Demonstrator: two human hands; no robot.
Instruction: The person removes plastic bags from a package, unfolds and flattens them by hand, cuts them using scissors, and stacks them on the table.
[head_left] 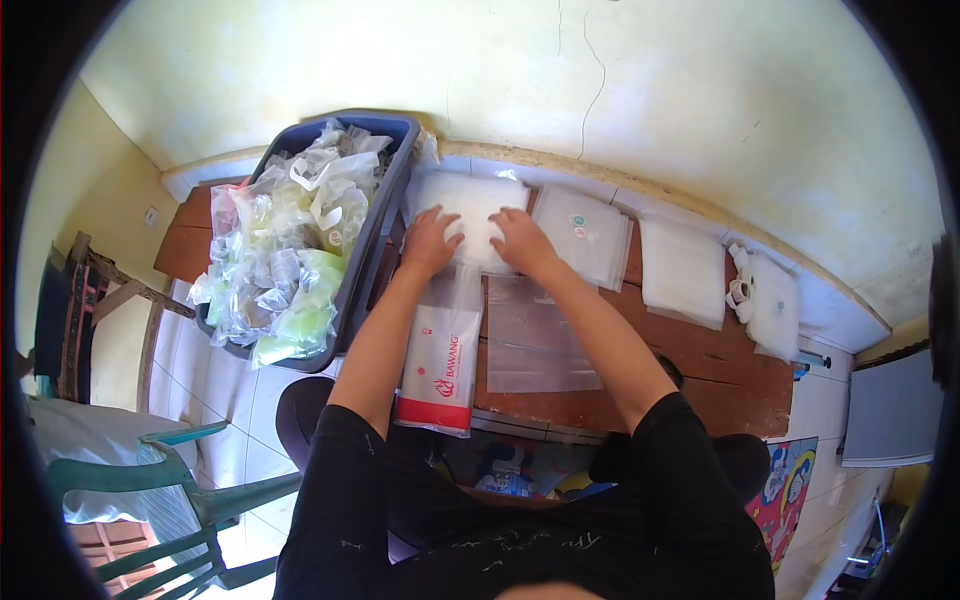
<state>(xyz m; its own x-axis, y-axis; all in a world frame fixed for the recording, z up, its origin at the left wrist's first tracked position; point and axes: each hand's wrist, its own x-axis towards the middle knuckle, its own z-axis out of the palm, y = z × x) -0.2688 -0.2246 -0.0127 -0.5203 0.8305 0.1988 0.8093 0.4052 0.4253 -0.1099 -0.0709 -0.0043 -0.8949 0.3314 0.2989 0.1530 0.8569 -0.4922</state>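
Currently seeing both hands open over the clear bag stack [474, 216], near the wall [700, 120] side of the brown bench [735, 370]. Got left hand [430, 240] at the stack's left part, with fingers spread and slightly bent. Got right hand [522, 242] mirrored at the right part, also spread and a bit curled, apart from the left. Looks like light fingertip contact on the top layer, no clenched grip; can't tell how firmly pressed.

Just below the stack, between the forearms: printed BAWANG pack [436, 375], lying lengthwise, with clear film at the far end and a red band at the near end, by the bench's front edge. Right of that, flat clear sheet [530, 345], partly behind the right forearm.

Going right along the bench: stickered bag stack [585, 235], with green and red round marks, slightly fanned; then plain whitish stack [683, 270]; then small end stack [775, 308], with crumpled white strips [740, 285] at its left edge.

Left of the hands: dark blue-grey tub [402, 128], tilted in view, heaped with crumpled plastic bags [285, 240], some tinted yellow-green, piled up to the rim. Lower left: green plastic chair [190, 500] on the tiled floor [232, 400]. Lower right: colourful mat [785, 485], below the bench's right end.
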